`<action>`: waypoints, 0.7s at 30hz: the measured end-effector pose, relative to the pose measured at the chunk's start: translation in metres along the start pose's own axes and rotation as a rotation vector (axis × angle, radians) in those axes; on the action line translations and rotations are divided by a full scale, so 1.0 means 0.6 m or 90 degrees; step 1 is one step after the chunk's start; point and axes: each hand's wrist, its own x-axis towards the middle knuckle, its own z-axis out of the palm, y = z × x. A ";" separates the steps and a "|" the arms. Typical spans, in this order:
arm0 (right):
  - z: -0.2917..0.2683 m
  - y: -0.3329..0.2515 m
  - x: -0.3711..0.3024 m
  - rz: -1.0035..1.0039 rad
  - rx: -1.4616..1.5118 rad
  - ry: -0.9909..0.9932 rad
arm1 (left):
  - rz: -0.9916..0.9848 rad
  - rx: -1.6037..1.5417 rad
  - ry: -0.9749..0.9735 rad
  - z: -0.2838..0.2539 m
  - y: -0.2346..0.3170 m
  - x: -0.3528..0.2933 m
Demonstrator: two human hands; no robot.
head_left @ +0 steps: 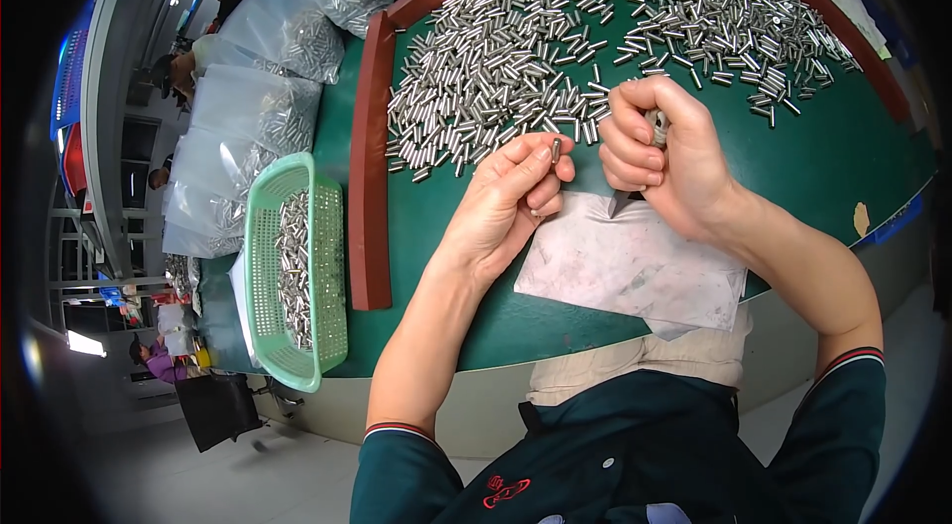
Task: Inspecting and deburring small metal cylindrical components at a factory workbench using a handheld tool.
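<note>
My left hand (506, 197) is closed, pinching one small metal pin (556, 149) between thumb and fingertips. Just to its right, my right hand (669, 147) makes a fist around a knife-like tool (619, 203). A dark pointed blade shows below that fist and a bit of silvery handle between the fingers; the rest is hidden. Under both hands lies a stained whitish cloth or sheet (625, 266) at the table's near edge. Beyond them a wide heap of shiny cylindrical metal pins (486, 68) covers the green tabletop (555, 331).
Dark red wooden rails (371, 167) border the heap at the left, back and right. A green perforated plastic basket (322, 276) partly filled with pins stands left of the rail. Behind it sit several clear bags (283, 113) of metal parts. Other people are farther left, beside a black chair (218, 410).
</note>
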 end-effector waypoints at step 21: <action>0.006 0.019 -0.014 -0.176 -0.079 -0.054 | 0.244 0.985 0.083 0.046 -0.028 -0.022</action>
